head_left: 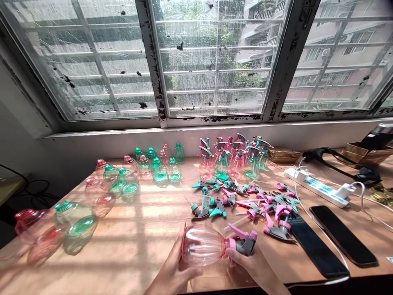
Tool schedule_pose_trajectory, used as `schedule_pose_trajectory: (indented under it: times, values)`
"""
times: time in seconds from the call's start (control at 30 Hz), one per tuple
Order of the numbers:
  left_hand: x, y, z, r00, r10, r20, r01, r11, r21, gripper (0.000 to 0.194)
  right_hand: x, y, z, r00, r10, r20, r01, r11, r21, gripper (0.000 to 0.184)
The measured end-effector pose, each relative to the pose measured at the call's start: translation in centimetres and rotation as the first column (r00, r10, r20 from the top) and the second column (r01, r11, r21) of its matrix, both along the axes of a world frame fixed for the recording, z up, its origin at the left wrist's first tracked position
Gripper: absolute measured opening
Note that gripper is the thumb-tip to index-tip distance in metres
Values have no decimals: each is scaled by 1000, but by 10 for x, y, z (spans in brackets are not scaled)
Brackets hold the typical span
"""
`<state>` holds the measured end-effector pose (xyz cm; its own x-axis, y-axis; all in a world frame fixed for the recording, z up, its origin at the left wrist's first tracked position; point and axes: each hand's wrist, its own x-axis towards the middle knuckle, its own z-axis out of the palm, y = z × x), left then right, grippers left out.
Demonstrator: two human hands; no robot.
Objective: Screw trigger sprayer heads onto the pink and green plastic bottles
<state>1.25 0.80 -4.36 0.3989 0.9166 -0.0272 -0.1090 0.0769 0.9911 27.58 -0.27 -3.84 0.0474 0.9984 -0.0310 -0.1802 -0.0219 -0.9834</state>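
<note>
A clear pink spray bottle [204, 245] lies on its side in the air between my hands, near the table's front edge. My left hand [178, 262] is wrapped round its base end. At the neck, the fingers of my right hand [245, 264] close on the pink collar of the grey and pink trigger sprayer [242, 241], which sits on the bottle's mouth. Beyond my hands lies a pile of loose trigger sprayers [254, 200], some pink and grey, some teal and grey, with thin tubes.
Open pink and green bottles [129, 186] stand at the left. Bottles with sprayers fitted [236, 166] stand by the wall. To the right are two dark phones [344, 235], a white power strip [317, 186] with cables, a black strap [340, 164] and a cardboard box [365, 153].
</note>
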Motion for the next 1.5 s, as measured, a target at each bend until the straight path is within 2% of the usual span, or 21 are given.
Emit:
schedule_pose_trajectory:
  times: [0.1, 0.3, 0.43, 0.57, 0.63, 0.8, 0.87, 0.97, 1.1, 1.17, 1.27, 1.43, 1.5]
  values:
    - [2, 0, 0, 999, -13, 35, 12, 1000, 7, 105, 1, 1, 1, 1000, 9, 10, -9, 1000, 16, 54]
    - [-5, 1, -13, 998, -12, -66, 13, 1000, 10, 113, 2, 1, 2, 1000, 26, -4, -26, 999, 21, 55]
    - [-5, -1, -6, 999, -18, -41, 19, 1000, 22, 119, 2, 1, 1, 1000, 30, 11, -30, 999, 25, 53]
    - [-2, -2, 0, 1000, -18, 11, 17, 1000, 25, 99, 2, 1, 2, 999, 46, 3, -46, 998, 37, 52]
    - [-2, 0, -7, 1000, -13, 11, 13, 1000, 23, 99, 2, 1, 2, 999, 45, 0, -45, 998, 40, 52]
    - [-9, 10, -42, 999, 7, -41, -4, 998, 68, 116, 2, 2, 2, 999, 44, -1, -44, 998, 42, 54]
    - [-11, 13, -51, 1000, 7, -29, -4, 997, 72, 121, 2, 2, 1, 999, 49, 16, -50, 998, 41, 52]
    - [-12, 11, -46, 1000, 3, -21, -2, 998, 58, 123, 3, 2, 0, 998, 47, 35, -49, 998, 38, 51]
    - [-9, 6, -27, 1000, -27, 12, 27, 999, 26, 106, 3, 2, 0, 998, 51, 31, -52, 998, 41, 51]
    - [-7, 5, -22, 1000, -23, 15, 22, 999, 23, 103, 3, 3, 1, 998, 57, 23, -58, 998, 36, 51]
    - [-7, 7, -25, 1000, -9, 4, 9, 1000, 26, 108, 4, 3, 4, 997, 67, 27, -68, 997, 33, 52]
    - [-10, 9, -41, 1000, 9, 9, -9, 999, 36, 105, 5, 2, 5, 996, 84, 5, -84, 996, 19, 52]
    - [-9, 9, -42, 999, 14, 37, -16, 999, 41, 111, 4, 1, 5, 996, 81, -26, -81, 997, 8, 52]
